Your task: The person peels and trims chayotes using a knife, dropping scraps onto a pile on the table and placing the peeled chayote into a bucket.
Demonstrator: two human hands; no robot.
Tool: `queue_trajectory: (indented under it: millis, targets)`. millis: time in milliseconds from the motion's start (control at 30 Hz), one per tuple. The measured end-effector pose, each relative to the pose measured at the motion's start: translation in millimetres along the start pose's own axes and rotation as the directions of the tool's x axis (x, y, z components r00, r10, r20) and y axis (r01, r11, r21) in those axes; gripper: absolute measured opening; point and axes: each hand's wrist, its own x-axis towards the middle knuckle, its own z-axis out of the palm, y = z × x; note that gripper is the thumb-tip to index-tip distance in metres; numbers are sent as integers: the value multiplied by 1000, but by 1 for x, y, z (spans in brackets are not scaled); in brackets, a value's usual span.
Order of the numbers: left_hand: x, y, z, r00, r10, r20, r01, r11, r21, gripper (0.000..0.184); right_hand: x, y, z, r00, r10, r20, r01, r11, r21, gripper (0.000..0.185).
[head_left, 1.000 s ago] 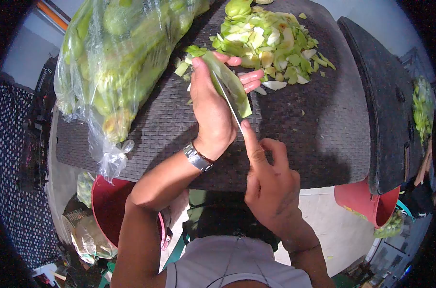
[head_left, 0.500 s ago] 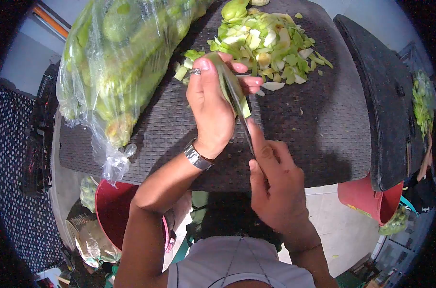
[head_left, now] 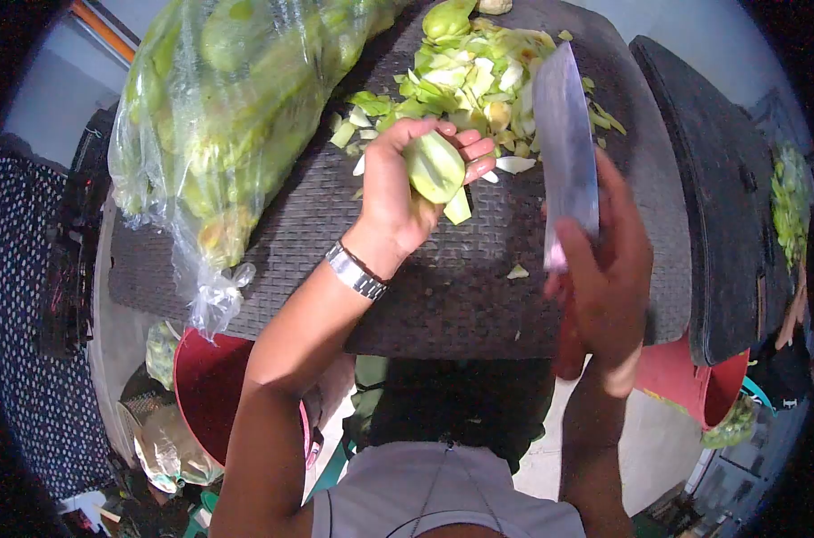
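Note:
A pale green peeled chayote (head_left: 435, 170) rests in my left hand (head_left: 391, 202), palm up, with the fingers curled round its far side. A strip of green flesh or peel (head_left: 458, 207) hangs at its lower edge. To the right, my right hand (head_left: 611, 278) grips a broad-bladed knife (head_left: 568, 143) by the handle, blade pointing away from me and apart from the chayote. Beyond both hands lies a heap of green and white peelings (head_left: 478, 76) on the dark woven-textured table (head_left: 425, 309). A small scrap (head_left: 518, 271) lies between my hands.
A knotted clear plastic bag (head_left: 218, 134) full of chayotes fills the table's left side. One chayote (head_left: 447, 20) sits behind the heap. Red buckets stand below the table, left (head_left: 208, 386) and right (head_left: 694, 381). A dark panel (head_left: 694, 206) stands along the right edge.
The knife has come away from the chayote, moving right and up with my right hand. My left hand has turned palm up, showing the chayote's cut face.

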Motion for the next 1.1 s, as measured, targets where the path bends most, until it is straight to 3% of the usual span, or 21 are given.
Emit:
queue_trajectory:
  millis: [33,67,133,200,267,300,333,367,433,600,667,700,733,767,800,833,900,933,1000,1033,1100]
  targets:
    - [0,1,-3,1000,3,17,-3,1000,-8,28,25,14,-6,972,-235,10,231,943,-239,53]
    - [1,1,-5,999,6,34,-5,1000,-16,25,54,31,-14,890,-450,73,432,779,-454,52]
    - [-1,4,-3,1000,-9,18,10,999,-37,28,94,38,-22,876,-461,138,456,704,-544,52]
    - [0,14,-8,971,-135,197,148,988,-50,36,115,33,-26,989,-92,115,126,931,-344,51]
    - [1,18,-12,927,-181,328,165,983,75,47,122,41,-29,994,-49,96,70,972,-226,50]
    - [0,17,-9,951,-149,270,104,979,173,48,127,48,-29,995,-26,97,42,985,-168,50]
    - [-2,16,-2,971,-110,213,49,961,272,49,128,55,-28,980,-187,63,194,849,-492,49]
    - [-4,15,0,985,-75,154,12,927,375,50,129,60,-29,991,-96,90,122,929,-350,48]
    - [-3,17,-3,964,-121,236,9,904,428,50,122,57,-31,983,82,162,-74,996,-58,47]
    - [-16,24,4,962,-140,234,-45,764,644,48,127,65,-34,979,67,192,-78,996,50,40]
    - [-45,39,5,964,-130,233,-109,607,787,35,129,69,-33,981,88,172,-94,995,26,39]
    - [-71,59,6,965,-165,203,-130,373,919,34,127,66,-32,980,92,178,-100,994,34,39]
    - [-92,81,-2,938,-268,220,-146,272,951,35,123,62,-31,978,100,183,-110,993,46,39]
    - [-122,103,-12,956,-250,152,-128,109,986,35,121,60,-30,976,108,187,-121,991,59,39]
    - [-146,127,-36,941,-229,250,-273,-74,959,35,120,61,-29,975,105,198,-121,990,74,40]
    - [-176,147,-42,975,-193,107,-127,-93,988,34,119,61,-28,973,102,209,-123,988,89,40]
    - [-243,179,-95,977,107,-183,164,168,972,27,119,62,-27,969,104,224,-129,987,99,41]
    - [-270,186,-109,936,261,-236,182,214,960,27,119,61,-26,968,109,227,-133,987,94,42]
    - [-320,185,-140,745,475,-468,320,361,876,26,120,62,-26,968,107,228,-128,989,77,42]
    - [-335,177,-154,687,549,-476,345,330,879,23,119,62,-25,968,104,230,-122,990,66,43]
    - [-368,177,-221,682,465,-565,503,262,823,22,121,62,-25,968,97,233,-113,992,58,44]
